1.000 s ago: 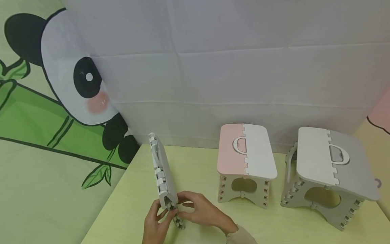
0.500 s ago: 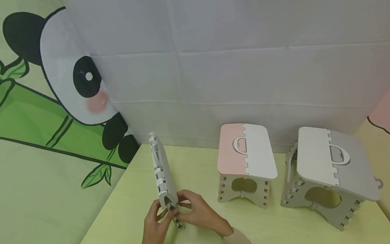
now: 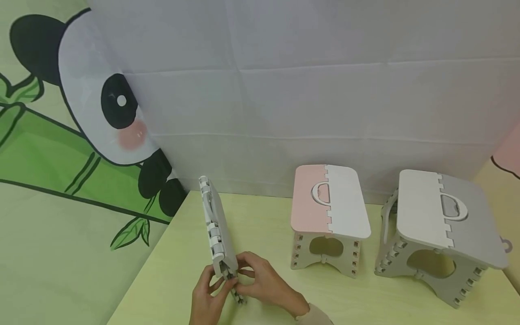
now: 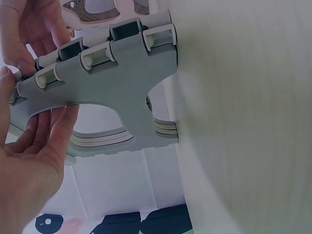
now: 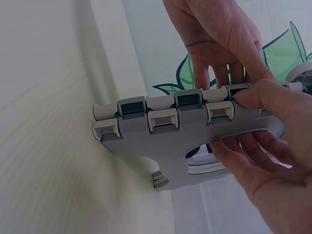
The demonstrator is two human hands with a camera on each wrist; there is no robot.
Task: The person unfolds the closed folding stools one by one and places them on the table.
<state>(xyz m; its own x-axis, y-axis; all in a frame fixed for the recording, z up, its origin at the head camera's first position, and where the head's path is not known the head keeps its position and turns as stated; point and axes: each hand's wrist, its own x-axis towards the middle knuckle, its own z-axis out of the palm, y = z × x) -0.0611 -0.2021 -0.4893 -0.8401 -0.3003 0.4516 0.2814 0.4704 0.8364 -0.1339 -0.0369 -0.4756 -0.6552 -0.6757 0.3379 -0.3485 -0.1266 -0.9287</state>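
A folded step stool (image 3: 219, 225), pale grey and flat, stands on edge on the left part of the table. At its near end, my left hand (image 3: 208, 295) grips one side and my right hand (image 3: 264, 284) the other, fingertips close together. In the left wrist view, the left hand (image 4: 36, 161) has its fingers in the oval opening of the grey leg panel (image 4: 122, 87), thumb near the hinge row. From the right wrist, the right hand (image 5: 273, 151) likewise hooks fingers into the opening of the folded stool (image 5: 170, 126), thumb on the hinges.
To the right stand two unfolded stools: a pink-and-white one (image 3: 345, 198) and a larger white-and-grey one (image 3: 422, 203), each with a carry handle on top. A pale cloth hangs behind the yellowish table (image 3: 162, 271), with a panda print (image 3: 89, 90) at the left.
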